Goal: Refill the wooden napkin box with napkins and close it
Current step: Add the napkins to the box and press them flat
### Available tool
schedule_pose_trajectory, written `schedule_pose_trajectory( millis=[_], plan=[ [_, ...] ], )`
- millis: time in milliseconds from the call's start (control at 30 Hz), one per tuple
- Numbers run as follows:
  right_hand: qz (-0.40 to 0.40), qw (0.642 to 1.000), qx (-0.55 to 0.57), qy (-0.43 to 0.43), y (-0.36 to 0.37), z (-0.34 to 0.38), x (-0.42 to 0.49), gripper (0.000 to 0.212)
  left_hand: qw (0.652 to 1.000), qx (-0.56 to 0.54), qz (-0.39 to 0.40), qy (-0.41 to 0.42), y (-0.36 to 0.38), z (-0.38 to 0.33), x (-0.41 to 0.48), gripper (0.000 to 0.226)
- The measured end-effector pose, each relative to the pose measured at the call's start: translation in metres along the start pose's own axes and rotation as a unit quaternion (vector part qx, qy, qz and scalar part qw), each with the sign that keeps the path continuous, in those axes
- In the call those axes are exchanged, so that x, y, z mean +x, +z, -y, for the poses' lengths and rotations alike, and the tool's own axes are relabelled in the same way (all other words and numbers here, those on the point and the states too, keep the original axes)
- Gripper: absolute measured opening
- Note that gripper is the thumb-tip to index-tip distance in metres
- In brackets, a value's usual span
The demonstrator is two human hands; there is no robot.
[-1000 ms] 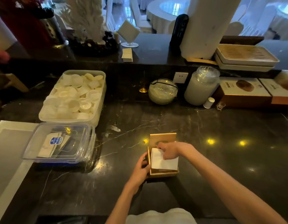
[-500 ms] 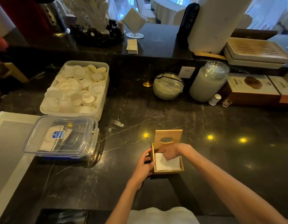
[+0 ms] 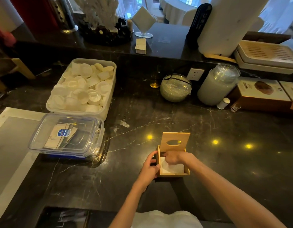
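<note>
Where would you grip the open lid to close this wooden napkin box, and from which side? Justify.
Pinch the lid by its free top edge, coming from above. It stands upright at the far wall of the wooden napkin box, seemingly hinged there, so the top edge gives most leverage. The right hand, inside the box, should leave first.

Dim interior, bright windows behind, ceiling-light glints on glossy countertop [image 3: 224,162], wide-angle edge curvature

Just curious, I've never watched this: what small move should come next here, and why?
Probably lift the right hand out of the wooden napkin box: the napkins already lie inside, the slotted lid stands open, and the left hand steadies the box.
</note>
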State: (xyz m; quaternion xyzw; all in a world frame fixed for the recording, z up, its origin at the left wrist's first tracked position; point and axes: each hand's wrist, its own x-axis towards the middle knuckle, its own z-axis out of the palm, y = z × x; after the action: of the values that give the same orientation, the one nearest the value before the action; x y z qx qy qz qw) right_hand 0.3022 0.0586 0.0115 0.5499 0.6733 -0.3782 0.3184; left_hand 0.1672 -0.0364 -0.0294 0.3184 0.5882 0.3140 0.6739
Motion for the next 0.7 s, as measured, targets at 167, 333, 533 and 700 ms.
schedule_pose_trajectory(
  millis=[167, 333, 533, 700],
  plan=[
    [-0.009, 0.999, 0.03, -0.006, 0.0, 0.0, -0.013, 0.055, 1.0, -0.002, 0.005, 0.002, 0.0, -0.002, -0.002, 0.059],
    [-0.072, 0.997, 0.025, -0.011, 0.006, 0.001, -0.017, 0.051, 1.0, 0.005, 0.002, 0.001, 0.002, -0.002, -0.002, 0.059],
    [-0.083, 0.996, 0.001, -0.007, 0.009, 0.002, -0.02, 0.05, 1.0, 0.022, -0.004, -0.003, 0.003, -0.003, -0.003, 0.058],
    [-0.076, 0.996, -0.04, -0.014, 0.007, 0.005, -0.023, 0.047, 0.999, 0.037, -0.005, 0.001, 0.006, -0.007, -0.008, 0.064]
  ],
)
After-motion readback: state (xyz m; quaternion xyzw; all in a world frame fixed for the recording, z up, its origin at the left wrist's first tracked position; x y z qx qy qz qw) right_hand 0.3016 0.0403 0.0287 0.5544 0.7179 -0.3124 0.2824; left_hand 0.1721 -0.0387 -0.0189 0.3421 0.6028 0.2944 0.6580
